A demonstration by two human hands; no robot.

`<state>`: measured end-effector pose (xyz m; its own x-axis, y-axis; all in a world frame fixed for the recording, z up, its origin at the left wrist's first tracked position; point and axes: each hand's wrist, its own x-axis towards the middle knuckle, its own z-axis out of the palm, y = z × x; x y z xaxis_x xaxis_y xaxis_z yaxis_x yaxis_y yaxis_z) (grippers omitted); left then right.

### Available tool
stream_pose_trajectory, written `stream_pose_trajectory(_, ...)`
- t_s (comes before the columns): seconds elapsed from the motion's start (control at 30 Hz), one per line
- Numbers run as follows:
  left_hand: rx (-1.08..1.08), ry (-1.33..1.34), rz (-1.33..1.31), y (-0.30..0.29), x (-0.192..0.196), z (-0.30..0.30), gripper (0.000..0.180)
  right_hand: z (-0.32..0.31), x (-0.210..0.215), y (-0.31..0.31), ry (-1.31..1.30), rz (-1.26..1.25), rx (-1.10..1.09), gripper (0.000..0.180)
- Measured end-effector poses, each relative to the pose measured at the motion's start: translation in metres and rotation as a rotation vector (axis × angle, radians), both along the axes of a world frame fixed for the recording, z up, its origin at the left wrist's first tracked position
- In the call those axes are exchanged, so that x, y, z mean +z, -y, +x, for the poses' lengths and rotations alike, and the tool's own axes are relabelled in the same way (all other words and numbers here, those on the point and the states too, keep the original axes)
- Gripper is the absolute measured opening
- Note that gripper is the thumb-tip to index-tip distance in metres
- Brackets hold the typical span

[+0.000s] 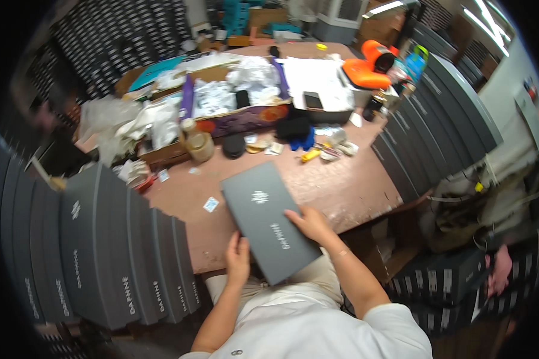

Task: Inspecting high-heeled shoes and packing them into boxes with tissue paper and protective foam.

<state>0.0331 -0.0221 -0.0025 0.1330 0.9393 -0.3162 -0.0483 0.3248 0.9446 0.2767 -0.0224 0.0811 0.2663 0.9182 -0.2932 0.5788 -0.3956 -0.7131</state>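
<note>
A flat dark grey shoebox (263, 218) with a pale emblem and lettering on its lid lies tilted over the near edge of the pinkish table, its near end above my lap. My left hand (238, 258) grips the box's left long side, fingers curled at the edge. On the opposite long side, my right hand (310, 224) holds on with the thumb resting on the lid; its other fingers are mostly hidden. The lid is closed, so the contents cannot be seen.
Stacked grey shoeboxes (105, 245) stand at left, more boxes (443, 119) at right. Across the table (353, 185) are a purple carton (239, 122) of white paper, a jar (199, 145), an orange device (368, 69), a phone (312, 100) and a small white-and-blue packet (211, 204).
</note>
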Motion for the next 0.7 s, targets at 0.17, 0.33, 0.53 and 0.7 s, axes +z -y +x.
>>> stream_pose_trajectory(0.17, -0.009, 0.158, -0.177, -0.013, 0.019, -0.008, 0.040, -0.004, -0.037, -0.020, -0.046, 0.088, 0.052, 0.057)
stream_pose_trajectory(0.33, -0.035, 0.113, 0.049, 0.011, 0.022, 0.007, 0.050, -0.008, -0.038, 0.014, -0.172, 0.144, -0.016, 0.053)
stream_pose_trajectory(0.53, -0.246, 0.112, -0.093, -0.007, -0.016, -0.012, 0.060, -0.005, -0.044, 0.030, -0.266, 0.093, -0.129, 0.058)
stream_pose_trajectory(0.7, -0.120, 0.196, -0.148, 0.018, -0.004, 0.006, 0.058, -0.019, -0.052, 0.054, -0.809, 0.193, -0.196, 0.080)
